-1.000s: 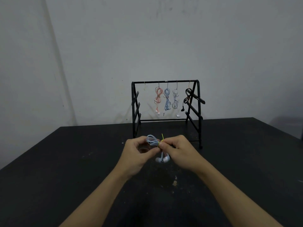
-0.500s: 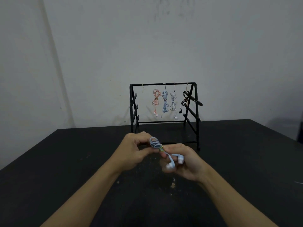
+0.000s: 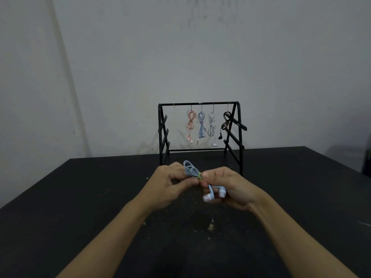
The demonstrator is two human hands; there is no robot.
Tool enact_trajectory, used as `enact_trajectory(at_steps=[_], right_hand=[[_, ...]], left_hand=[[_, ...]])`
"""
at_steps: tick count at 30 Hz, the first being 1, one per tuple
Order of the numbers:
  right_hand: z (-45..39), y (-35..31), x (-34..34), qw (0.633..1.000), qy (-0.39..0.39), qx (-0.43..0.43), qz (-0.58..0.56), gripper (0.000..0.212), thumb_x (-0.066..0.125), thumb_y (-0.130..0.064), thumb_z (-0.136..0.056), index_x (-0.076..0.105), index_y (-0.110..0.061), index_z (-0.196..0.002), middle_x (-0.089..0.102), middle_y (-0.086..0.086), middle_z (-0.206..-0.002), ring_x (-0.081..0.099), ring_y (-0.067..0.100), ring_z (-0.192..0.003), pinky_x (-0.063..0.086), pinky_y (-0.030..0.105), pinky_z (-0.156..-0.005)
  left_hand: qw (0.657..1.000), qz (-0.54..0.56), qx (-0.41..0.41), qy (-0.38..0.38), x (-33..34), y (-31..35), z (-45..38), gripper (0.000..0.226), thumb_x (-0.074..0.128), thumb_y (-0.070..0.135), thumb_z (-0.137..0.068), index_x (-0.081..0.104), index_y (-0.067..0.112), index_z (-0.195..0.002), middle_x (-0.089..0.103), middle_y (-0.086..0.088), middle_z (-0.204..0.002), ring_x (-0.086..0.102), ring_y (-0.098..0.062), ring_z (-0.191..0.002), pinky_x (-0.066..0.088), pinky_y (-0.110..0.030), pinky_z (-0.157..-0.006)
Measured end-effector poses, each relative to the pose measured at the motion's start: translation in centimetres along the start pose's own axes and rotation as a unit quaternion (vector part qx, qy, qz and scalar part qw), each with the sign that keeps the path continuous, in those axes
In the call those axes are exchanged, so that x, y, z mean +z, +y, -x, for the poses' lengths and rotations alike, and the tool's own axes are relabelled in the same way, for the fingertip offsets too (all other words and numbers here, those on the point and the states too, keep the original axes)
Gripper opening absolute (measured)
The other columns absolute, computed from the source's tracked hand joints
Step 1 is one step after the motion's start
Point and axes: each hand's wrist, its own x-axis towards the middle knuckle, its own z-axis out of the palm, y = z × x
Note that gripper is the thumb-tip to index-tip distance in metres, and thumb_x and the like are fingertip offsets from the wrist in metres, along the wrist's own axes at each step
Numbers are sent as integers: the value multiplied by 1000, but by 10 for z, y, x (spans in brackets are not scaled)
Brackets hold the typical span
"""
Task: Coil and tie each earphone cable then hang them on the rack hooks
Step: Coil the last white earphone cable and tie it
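- A black table (image 3: 60, 217) fills the lower half of the view, its top scuffed and flecked with pale crumbs (image 3: 210, 227) near the middle.
- Behind it stands a plain grey-white wall (image 3: 200, 47), with a corner line running down its left part.
- A black metal rack (image 3: 200, 104) stands upright at the far edge of the table, with a top bar and slanted side pegs.
- Four tied earphone coils hang from small hooks on the top bar, side by side and apart: a pink coil (image 3: 190, 123), a blue coil (image 3: 201, 125), a white coil (image 3: 210, 125) and a black coil (image 3: 225, 123) next to the right frame.
- One hook (image 3: 174, 106) at the left of the bar carries nothing.
- A light blue earphone cable (image 3: 190, 169) is held in the air above the table, in front of the rack, its loops bunched and bound by a yellow-green tie (image 3: 199, 175).
- The left hand (image 3: 170, 185) has curled fingers, thumb and fingertips pinching the coil beside the tie.
- The right hand (image 3: 228, 187) pinches the bundle at the tie from the other side; the two earbuds (image 3: 214, 194) lie against its curled fingers.
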Motion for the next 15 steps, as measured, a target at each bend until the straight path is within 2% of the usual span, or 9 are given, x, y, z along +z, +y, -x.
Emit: enact_trajectory(at_steps=[2, 5, 7, 9, 11, 13, 15], right_hand=[[-2, 2, 0, 999, 8, -14, 30, 28, 55, -27, -88, 59, -10, -67, 38, 7, -55, 47, 8, -48, 50, 23, -62], [-2, -1, 5, 995, 26, -30, 90, 29, 49, -21, -92, 53, -6, -68, 37, 8, -56, 45, 7, -45, 44, 14, -53], [-5, -2, 6, 986, 43, -46, 151, 30, 44, -14, -96, 52, -6, -68, 39, 7, -53, 44, 2, -41, 39, 10, -47], [-9, 0, 7, 968, 73, -64, 230, 32, 44, -14, -98, 54, -10, -68, 45, 4, -53, 43, 1, -42, 36, 13, -46], [-14, 7, 9, 927, 123, -99, 341, 29, 47, -16, -97, 58, -10, -71, 49, 1, -56, 44, 2, -46, 37, 18, -49], [-18, 17, 8, 862, 160, -151, 456, 21, 52, -15, -94, 61, -6, -77, 48, -8, -60, 45, 2, -52, 41, 23, -55], [-20, 24, 8, 830, 171, -179, 500, 15, 54, -17, -89, 61, -7, -80, 50, -10, -64, 52, 9, -60, 46, 33, -61]], left_hand=[[1000, 13, -12, 17, 0, -1, 0, 17, 64, 33, -81, 74, 28, -95, 68, 20, -84, 60, -6, -84, 45, -14, -74], [998, 32, -33, 31, 1, 0, 2, 11, 67, 19, -82, 76, 23, -88, 67, 20, -78, 60, -5, -79, 46, -13, -70], [997, 42, -49, 35, 2, 0, 3, 13, 66, 14, -83, 76, 20, -86, 67, 10, -77, 59, -6, -75, 47, -15, -66], [994, 52, -75, 52, 4, -1, 4, 13, 65, 12, -84, 77, 14, -84, 64, -3, -73, 56, -7, -68, 46, -19, -63], [990, 63, -100, 78, 8, -3, 4, 13, 65, 11, -84, 77, 8, -80, 59, -6, -64, 51, -4, -61, 42, -20, -59], [982, 89, -126, 105, 13, -3, 4, 15, 64, 10, -85, 76, 5, -78, 55, -2, -58, 48, -3, -58, 39, -18, -58], [976, 116, -145, 113, 18, -1, 5, 18, 62, 10, -86, 75, 4, -76, 55, 1, -57, 47, -2, -58, 39, -16, -58]])
